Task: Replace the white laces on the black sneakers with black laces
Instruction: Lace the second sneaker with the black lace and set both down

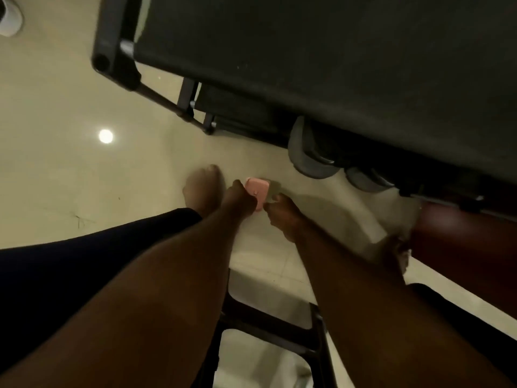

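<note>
- The sneakers (310, 155) sat under the cot (335, 51); their grey soles slanted from top left to bottom right; the toe end was too dark to tell.
- The left hand (237, 200) curled its fingers on a pink box (258, 190); the right hand (282, 217) was just beside it with bent fingers; I could not tell if they touched.

Likely a room at home: glossy pale tiled floor (70, 177) and a black fabric folding cot (307, 51).

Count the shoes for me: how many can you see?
2. One shoe lies on the floor under the edge of the dark cot; the other shoe is just right of it, mostly hidden. More may lie under the cot.
</note>
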A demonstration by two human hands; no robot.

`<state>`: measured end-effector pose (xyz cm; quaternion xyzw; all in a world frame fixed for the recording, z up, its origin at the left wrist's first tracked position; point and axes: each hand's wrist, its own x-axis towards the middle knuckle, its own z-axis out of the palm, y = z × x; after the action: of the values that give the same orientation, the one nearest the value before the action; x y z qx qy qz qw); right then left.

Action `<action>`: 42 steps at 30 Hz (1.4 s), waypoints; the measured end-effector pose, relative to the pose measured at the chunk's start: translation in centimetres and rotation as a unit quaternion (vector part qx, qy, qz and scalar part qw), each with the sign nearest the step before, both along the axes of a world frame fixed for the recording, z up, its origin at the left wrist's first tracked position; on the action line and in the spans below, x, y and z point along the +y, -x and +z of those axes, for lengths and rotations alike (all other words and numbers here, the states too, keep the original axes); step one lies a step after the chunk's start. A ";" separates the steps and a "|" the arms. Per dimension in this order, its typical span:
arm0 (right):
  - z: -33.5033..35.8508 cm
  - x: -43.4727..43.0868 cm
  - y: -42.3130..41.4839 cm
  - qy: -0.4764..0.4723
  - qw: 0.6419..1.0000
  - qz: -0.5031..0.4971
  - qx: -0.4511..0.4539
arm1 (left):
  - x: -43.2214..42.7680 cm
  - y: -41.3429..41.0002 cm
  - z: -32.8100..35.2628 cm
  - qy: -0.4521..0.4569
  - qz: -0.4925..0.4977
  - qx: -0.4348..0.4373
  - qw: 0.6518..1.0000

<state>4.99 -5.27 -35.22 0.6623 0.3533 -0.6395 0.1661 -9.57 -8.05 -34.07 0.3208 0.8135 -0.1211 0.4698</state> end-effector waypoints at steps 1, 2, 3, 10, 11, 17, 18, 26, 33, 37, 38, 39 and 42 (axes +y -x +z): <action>-0.5 0.1 0.6 -0.003 1.000 -0.023 0.017 | -0.6 1.4 -1.8 -0.030 -0.034 0.068 0.997; -0.7 0.1 1.0 -0.014 0.999 -0.017 0.035 | -1.4 2.6 -3.9 -0.057 -0.045 0.121 0.990; -0.6 0.3 1.2 -0.041 0.998 0.011 0.047 | -2.3 3.5 -5.9 -0.051 -0.047 0.145 0.987; 2.1 1.5 0.3 -0.052 0.998 -0.017 0.040 | -2.6 4.1 -6.8 -0.026 -0.022 0.092 0.995; 2.6 1.6 0.0 -0.067 0.997 -0.006 0.033 | -1.8 3.0 -3.2 -0.033 -0.002 0.082 0.996; 11.7 2.1 -4.5 -0.152 0.988 0.011 0.012 | 1.9 -4.7 13.2 0.004 0.114 -0.195 0.974; 13.1 2.0 -5.5 -0.175 0.985 0.003 0.007 | 1.7 -4.8 14.3 0.000 0.140 -0.222 0.965; 28.2 0.4 -14.8 -0.336 0.941 -0.023 0.017 | -0.2 -12.2 26.1 -0.119 0.147 -0.367 0.911; 40.4 -1.3 -23.0 -0.396 0.910 0.124 -0.001 | 1.1 -20.6 36.0 -0.204 0.090 -0.433 0.873; 45.9 -0.7 -27.9 -0.476 0.857 0.180 -0.079 | 3.0 -25.9 39.3 -0.235 0.056 -0.462 0.853; 46.9 -0.3 -29.0 -0.486 0.847 0.193 -0.090 | 3.6 -27.0 39.8 -0.245 0.057 -0.466 0.848; 47.9 0.1 -30.0 -0.494 0.841 0.199 -0.094 | 4.2 -28.0 40.4 -0.252 0.055 -0.468 0.845; 49.9 1.8 -34.3 -0.508 0.821 0.230 -0.125 | 6.6 -32.6 42.0 -0.268 0.045 -0.484 0.832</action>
<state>39.26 -3.44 14.71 0.6268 0.7462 -0.2242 -0.0093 23.03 -1.41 7.94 0.4145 0.4961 0.2944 0.7038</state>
